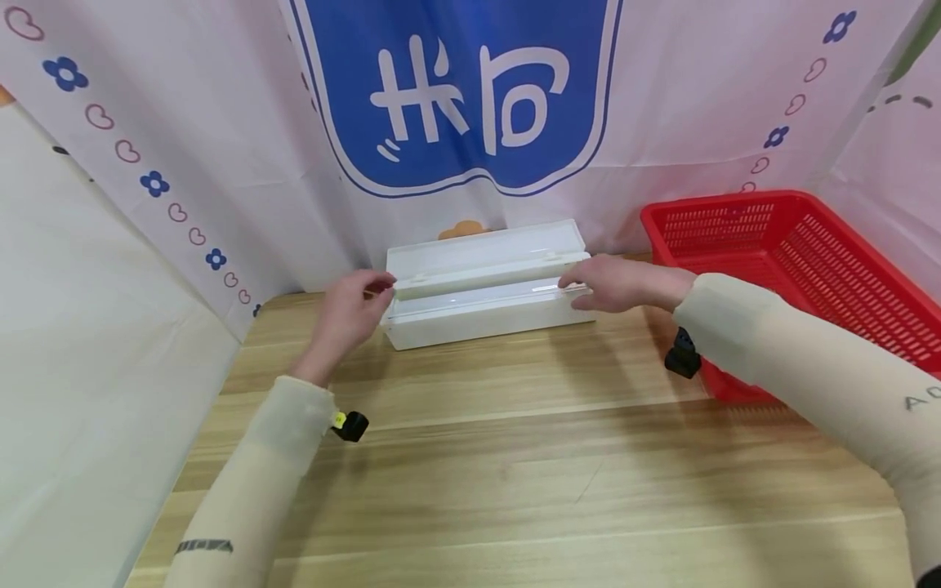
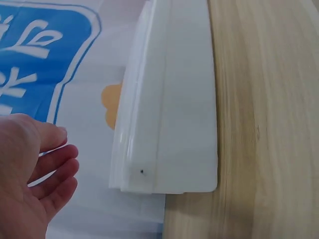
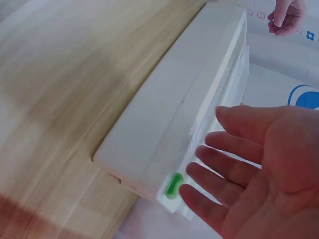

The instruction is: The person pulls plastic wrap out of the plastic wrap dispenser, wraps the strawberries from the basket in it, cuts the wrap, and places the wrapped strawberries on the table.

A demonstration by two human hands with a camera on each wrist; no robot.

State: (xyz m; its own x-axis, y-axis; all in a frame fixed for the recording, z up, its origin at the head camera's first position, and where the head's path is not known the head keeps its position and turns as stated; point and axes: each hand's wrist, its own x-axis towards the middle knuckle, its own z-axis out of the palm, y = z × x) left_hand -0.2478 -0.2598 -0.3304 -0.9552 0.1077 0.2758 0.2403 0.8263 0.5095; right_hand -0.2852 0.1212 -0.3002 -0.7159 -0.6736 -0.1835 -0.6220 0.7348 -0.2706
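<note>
Far on the wooden table [image 1: 515, 474], the long white box [image 1: 492, 322] has your left hand [image 1: 353, 309], fingers loosely bent, by its left end, your right hand [image 1: 613, 282], fingers extended, at its right; both hold nothing

A person's right hand [image 3: 269, 167], palm in view and fingers extended, hangs over a long white box [image 3: 154, 112] on a wood-grain table [image 3: 60, 109], one fingertip close to a green piece [image 3: 174, 185] at its near end. The left hand [image 3: 288, 19] appears beyond, before white cloth [image 3: 271, 79] printed in blue.
</note>
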